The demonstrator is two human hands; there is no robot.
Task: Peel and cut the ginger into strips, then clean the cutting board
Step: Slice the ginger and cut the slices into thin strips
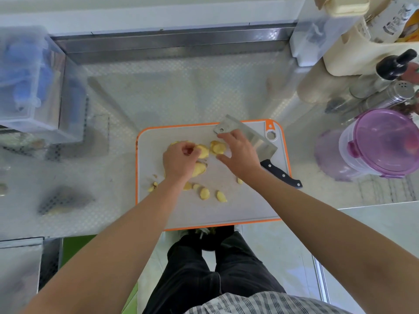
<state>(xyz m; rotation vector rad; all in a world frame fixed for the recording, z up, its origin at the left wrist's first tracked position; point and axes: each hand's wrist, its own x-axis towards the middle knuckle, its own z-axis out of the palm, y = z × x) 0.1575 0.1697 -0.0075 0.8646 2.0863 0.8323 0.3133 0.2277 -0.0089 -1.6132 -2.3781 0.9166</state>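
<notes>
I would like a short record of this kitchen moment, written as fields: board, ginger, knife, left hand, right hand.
board: white cutting board with orange rim, on the metal counter
ginger: yellow peeled slices scattered on the board, not yet strips
knife: steel cleaver with black handle, lying on the board's right side, unheld
left hand: fingers pinching a slice
right hand: open, over the slices

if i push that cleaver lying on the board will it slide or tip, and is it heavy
The cleaver lies flat on the cutting board, so it would likely slide, not tip. Its broad steel blade suggests it is heavy and stiff. The black handle overhangs the board's edge, so a push there might pivot it.
</notes>
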